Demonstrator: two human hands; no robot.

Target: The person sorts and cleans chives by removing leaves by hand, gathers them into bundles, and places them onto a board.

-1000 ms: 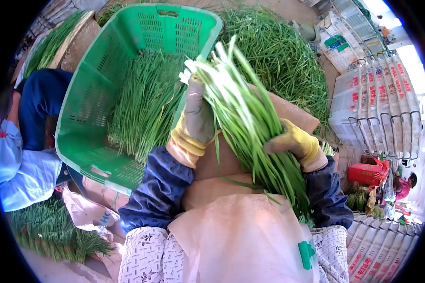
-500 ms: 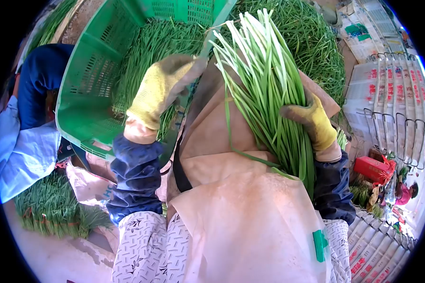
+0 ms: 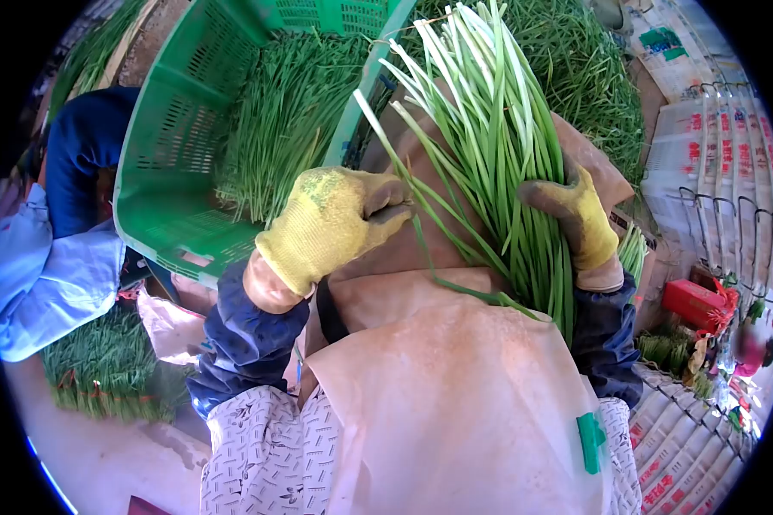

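Observation:
My right hand (image 3: 575, 210), in a yellow and grey glove, is wrapped round a bundle of long green stalks (image 3: 511, 172) with white ends pointing up and away. The bundle lies over the brown apron (image 3: 455, 352) on my lap. My left hand (image 3: 343, 219), gloved alike, is closed in a pinch at the bundle's left side, by a loose stalk and a thin leaf. What its fingertips hold is too small to make out.
A green crate (image 3: 167, 154) with more stalks stands at the upper left. Behind the bundle is a heap of greens (image 3: 593, 94). Tied bundles (image 3: 107, 365) lie lower left, beside another person's leg (image 3: 86, 163). White stacked crates (image 3: 704, 172) and a red box (image 3: 694, 305) are at right.
My left hand left the white ends, passed over the crate's edge and came back, closed, to the bundle's left side. My right hand kept its hold. The view shifted slightly.

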